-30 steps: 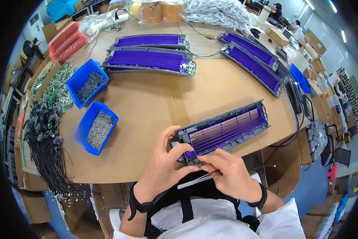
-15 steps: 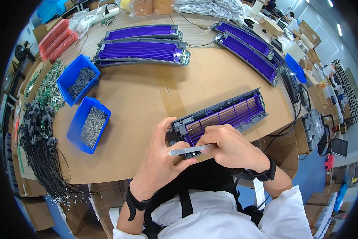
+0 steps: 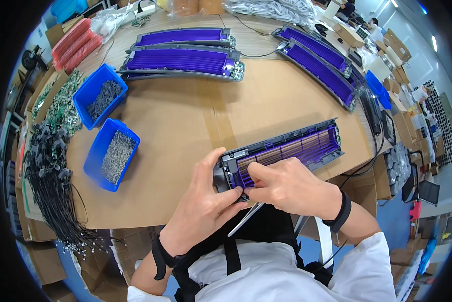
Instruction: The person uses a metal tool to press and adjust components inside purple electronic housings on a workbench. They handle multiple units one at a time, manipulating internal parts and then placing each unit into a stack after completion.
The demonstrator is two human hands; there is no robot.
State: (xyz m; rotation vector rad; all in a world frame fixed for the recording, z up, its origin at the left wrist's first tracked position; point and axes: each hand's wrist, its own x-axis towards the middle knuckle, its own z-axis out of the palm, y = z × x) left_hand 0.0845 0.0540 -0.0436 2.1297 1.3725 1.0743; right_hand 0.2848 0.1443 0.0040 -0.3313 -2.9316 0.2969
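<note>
A long grey housing with a purple slatted frame (image 3: 314,144) lies slanted at the table's near edge, brown showing between the slats. My left hand (image 3: 200,201) grips its left end, index finger at the far corner and thumb on the near one. My right hand (image 3: 291,187) is closed over the near left corner, its fingertips pressed close to my left thumb. Slim silver metal tweezers (image 3: 245,220) stick out from under the right hand toward my lap. What the right fingertips pinch is hidden.
Left of me stand a blue bin of small silver parts (image 3: 118,156) and a blue bin of grey pieces (image 3: 105,98). Beyond them lie bundled black cables (image 3: 54,191). More purple-and-grey housings (image 3: 180,61) rest at the back, others (image 3: 319,73) at the far right.
The tweezers have swung from lying across above my left thumb to pointing down toward my lap. My right fingertips have come down onto the housing's near left corner.
</note>
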